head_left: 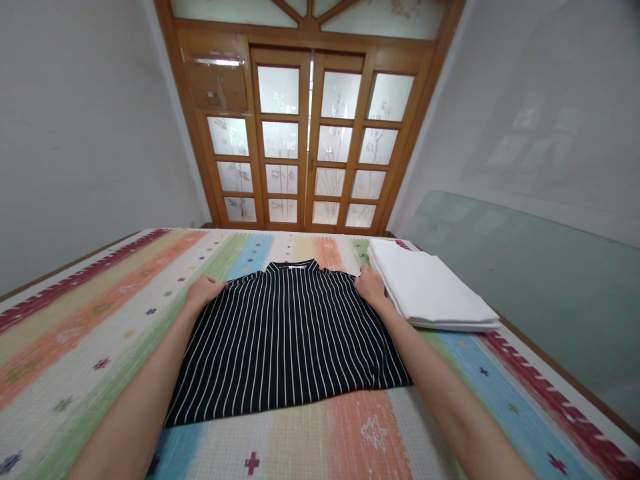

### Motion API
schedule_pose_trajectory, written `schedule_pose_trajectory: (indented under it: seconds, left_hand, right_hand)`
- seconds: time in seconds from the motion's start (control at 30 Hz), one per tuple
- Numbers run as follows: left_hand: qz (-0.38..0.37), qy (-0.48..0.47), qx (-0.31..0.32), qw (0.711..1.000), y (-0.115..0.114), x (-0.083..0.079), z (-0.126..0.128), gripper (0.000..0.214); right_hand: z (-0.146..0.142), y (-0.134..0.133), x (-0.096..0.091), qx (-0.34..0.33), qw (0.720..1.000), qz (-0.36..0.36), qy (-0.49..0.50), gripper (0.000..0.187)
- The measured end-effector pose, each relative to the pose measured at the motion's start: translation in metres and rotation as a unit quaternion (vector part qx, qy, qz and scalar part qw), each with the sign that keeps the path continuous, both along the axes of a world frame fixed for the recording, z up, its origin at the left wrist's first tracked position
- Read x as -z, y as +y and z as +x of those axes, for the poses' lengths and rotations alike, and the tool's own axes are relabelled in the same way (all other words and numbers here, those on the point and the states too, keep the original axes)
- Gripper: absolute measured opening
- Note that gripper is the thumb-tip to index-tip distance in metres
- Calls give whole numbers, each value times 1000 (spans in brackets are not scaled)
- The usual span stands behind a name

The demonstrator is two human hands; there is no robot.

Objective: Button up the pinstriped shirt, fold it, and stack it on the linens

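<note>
A black shirt with white stripes lies spread out in front of me, its collar at the far end. My left hand is closed on the shirt's left shoulder edge, thumb and fingers pinching the cloth. At the opposite shoulder, my right hand grips the fabric with bent fingers. The shirt's lower edge runs across the near side, slightly slanted, with a small crease near its right corner.
Beneath the shirt is a multicoloured striped bedspread. A folded white cloth stack lies just right of my right hand. A pale green headboard stands along the right wall. Wooden glazed doors rise beyond the bed.
</note>
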State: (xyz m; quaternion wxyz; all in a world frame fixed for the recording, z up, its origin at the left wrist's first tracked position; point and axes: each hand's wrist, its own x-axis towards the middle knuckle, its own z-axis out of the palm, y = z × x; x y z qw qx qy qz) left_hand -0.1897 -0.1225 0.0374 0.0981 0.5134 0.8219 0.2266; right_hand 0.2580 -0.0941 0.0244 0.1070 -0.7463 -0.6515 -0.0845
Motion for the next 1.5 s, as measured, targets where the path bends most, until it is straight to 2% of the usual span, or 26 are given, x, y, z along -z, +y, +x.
schedule_pose_trajectory:
  seconds: [0.13,0.27,0.43,0.73,0.97,1.13,1.2,1.3,1.4,1.5]
  left_hand:
    - [-15,-35,51,998,0,-1,1,36]
    - [4,-31,88,996,-3,-4,4,28]
    - [41,8,69,997,-8,-4,11,27]
    - [38,77,83,993,-3,6,20,30]
    - [76,135,54,986,-7,16,28,33]
    - [110,177,53,977,-17,13,31,38]
    - [129,202,68,969,-21,9,36,40]
    - [139,223,146,954,-22,7,56,38]
    - [123,205,224,945,-19,12,90,34]
    - [108,178,286,935,-17,23,128,36]
  right_hand:
    - [-3,1,-2,8,1000,10,26,29]
    - [-5,2,-2,21,998,33,44,31]
    - [-5,-1,2,26,997,57,35,34]
    - [-8,1,2,33,999,18,26,30]
    - [-8,3,9,44,997,52,36,31]
    - [-8,2,11,50,996,68,0,30]
    - [-12,0,7,28,995,91,-34,30]
    - [-28,-3,-2,-50,993,101,-42,29]
    - [-63,-10,-7,-150,985,79,34,33]
    - [-105,-25,-2,-234,968,49,77,39]
